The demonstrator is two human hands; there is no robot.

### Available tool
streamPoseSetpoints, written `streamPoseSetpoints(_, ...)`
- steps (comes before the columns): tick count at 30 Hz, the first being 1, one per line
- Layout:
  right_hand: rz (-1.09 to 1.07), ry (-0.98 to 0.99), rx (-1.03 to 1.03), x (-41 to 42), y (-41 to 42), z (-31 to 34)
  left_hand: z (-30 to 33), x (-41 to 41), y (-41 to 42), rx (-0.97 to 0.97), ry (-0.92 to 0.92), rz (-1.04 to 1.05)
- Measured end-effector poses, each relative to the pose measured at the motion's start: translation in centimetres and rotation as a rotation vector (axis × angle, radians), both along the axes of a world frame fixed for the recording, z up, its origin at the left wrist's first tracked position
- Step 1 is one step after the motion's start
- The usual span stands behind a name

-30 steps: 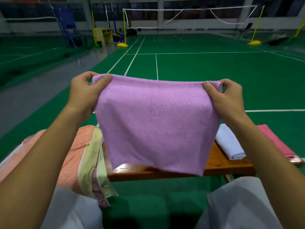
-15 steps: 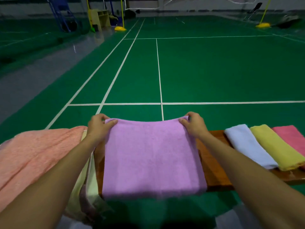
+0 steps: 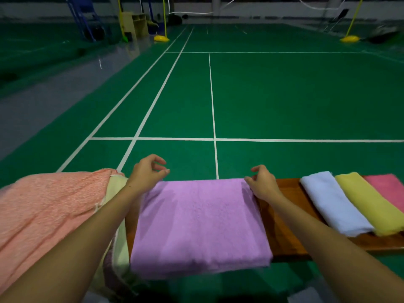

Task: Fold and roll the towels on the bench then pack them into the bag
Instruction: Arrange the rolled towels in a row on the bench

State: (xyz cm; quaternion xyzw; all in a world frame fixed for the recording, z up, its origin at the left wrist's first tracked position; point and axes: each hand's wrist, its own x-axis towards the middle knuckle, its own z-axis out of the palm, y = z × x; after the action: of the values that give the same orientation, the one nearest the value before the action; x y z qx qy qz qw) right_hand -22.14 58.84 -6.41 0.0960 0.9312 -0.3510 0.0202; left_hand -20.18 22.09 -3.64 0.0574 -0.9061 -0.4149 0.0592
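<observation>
A folded purple towel (image 3: 200,224) lies flat across the wooden bench (image 3: 284,235), its near edge hanging over the front. My left hand (image 3: 147,172) hovers just above the towel's far left corner with loosely curled fingers and holds nothing. My right hand (image 3: 261,182) hangs over the far right corner, also loosely curled and empty. To the right on the bench lie three rolled towels side by side: white (image 3: 334,203), yellow (image 3: 369,204) and pink (image 3: 387,189). No bag is in view.
A pile of unfolded towels sits at the left: an orange one (image 3: 46,217) on top, a pale yellow one (image 3: 117,215) beneath. Green court floor (image 3: 284,101) with white lines stretches ahead. Yellow net-post bases (image 3: 161,38) and a blue stand (image 3: 87,20) are far off.
The purple towel went from held up in the air to laid flat on the bench. Both hands have let go of its far corners and lifted slightly.
</observation>
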Motion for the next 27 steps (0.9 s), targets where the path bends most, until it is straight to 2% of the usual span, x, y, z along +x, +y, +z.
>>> streamPoseSetpoints(5,0.021,-0.201,0.080,6.3,1.1,0.7,0.5,5.1,2.0,0.058,-0.064,-0.136)
streamPoseSetpoints(7,0.029,-0.278,0.032,7.8,0.4,1.5,0.4,6.9,3.3,0.074,-0.080,-0.193)
streamPoseSetpoints(9,-0.003,-0.306,-0.103,8.8,-0.3,2.2,0.1,8.3,4.7,0.080,-0.072,-0.238)
streamPoseSetpoints(12,0.017,-0.251,-0.219,9.7,-0.9,2.1,-0.6,9.0,6.8,0.048,-0.066,-0.323)
streamPoseSetpoints(20,0.407,-0.021,-0.164,11.9,-3.4,1.4,-1.4,7.0,12.1,-0.232,-0.025,-0.667)
streamPoseSetpoints(24,0.521,-0.031,-0.278,12.1,-3.3,0.7,-1.1,5.4,12.1,-0.157,-0.210,-0.845)
streamPoseSetpoints(27,0.518,-0.094,-0.350,12.2,-2.0,0.4,-1.5,4.3,11.8,-0.290,-0.180,-0.880)
